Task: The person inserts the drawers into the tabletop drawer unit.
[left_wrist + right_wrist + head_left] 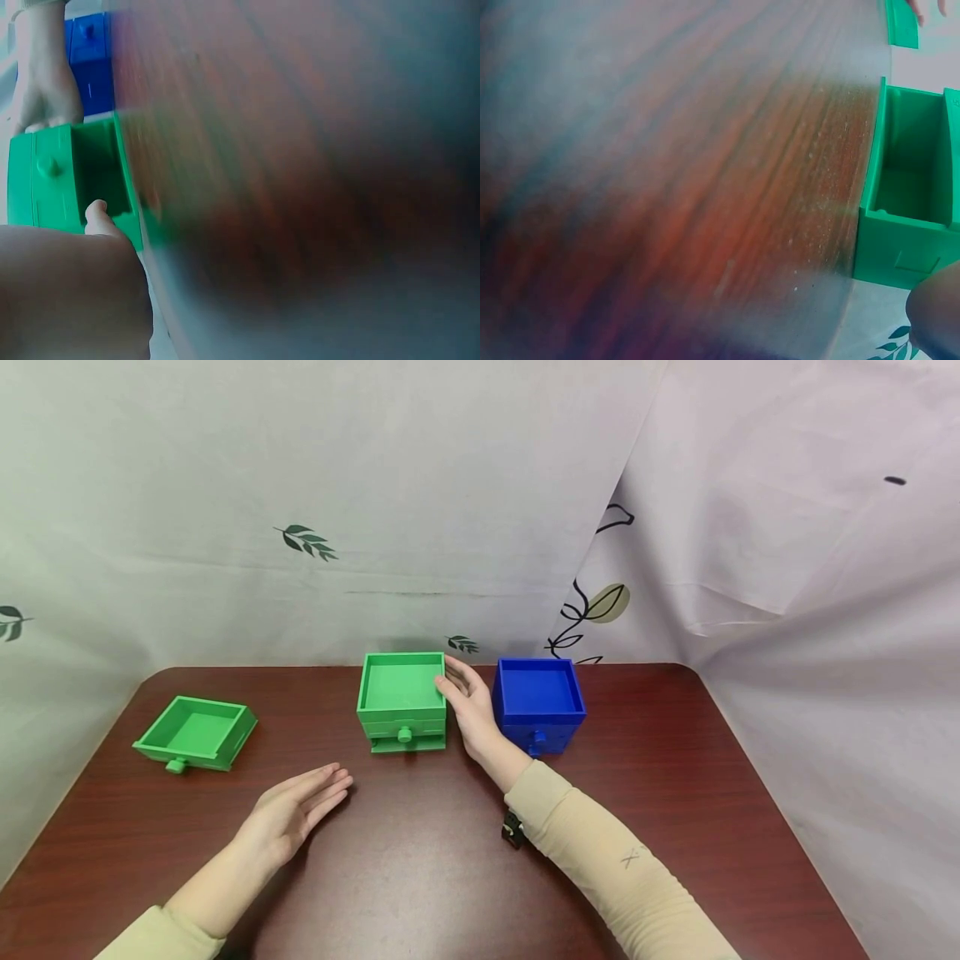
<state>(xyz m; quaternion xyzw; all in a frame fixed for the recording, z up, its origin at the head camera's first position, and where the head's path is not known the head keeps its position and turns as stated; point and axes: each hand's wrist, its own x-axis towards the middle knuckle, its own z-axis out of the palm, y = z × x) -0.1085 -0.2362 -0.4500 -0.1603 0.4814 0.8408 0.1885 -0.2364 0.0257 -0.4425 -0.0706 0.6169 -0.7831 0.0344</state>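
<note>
A small green drawer cabinet (pixel 402 685) stands at the back middle of the table, with a shallow tray top and a knobbed upper drawer. Its lower slot (pixel 915 150) is an empty opening. My right hand (pixel 471 706) holds the cabinet's right side, thumb over the top rim and fingers along the outer wall. A loose green drawer (pixel 193 732) with a round knob lies at the left. Between that drawer and the cabinet, my left hand (pixel 288 814) is over the table with fingers extended, holding nothing.
A matching blue drawer cabinet (pixel 540 702) stands just right of my right hand, its knobs facing forward. The dark red-brown wooden table (pixel 405 877) ends at a pale patterned cloth (pixel 450 510) behind. A dark watch-like band (pixel 512 829) shows beneath the right sleeve.
</note>
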